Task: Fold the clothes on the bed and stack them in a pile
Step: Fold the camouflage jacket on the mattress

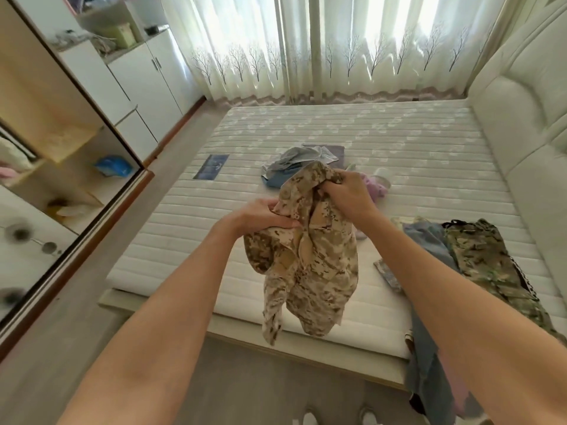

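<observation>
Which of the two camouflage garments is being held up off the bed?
The tan camouflage garment, gripped by both hands; the darker green camouflage one lies on the mattress.

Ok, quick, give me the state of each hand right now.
Left hand: closed, gripping the tan camouflage garment.
Right hand: closed, gripping the same garment at its top, held above the mattress.

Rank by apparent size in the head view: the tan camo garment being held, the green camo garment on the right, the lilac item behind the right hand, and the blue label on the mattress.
1. tan camo garment
2. green camo garment, close to the first and partly cut off
3. blue label and lilac item: alike, the latter partly hidden
</observation>
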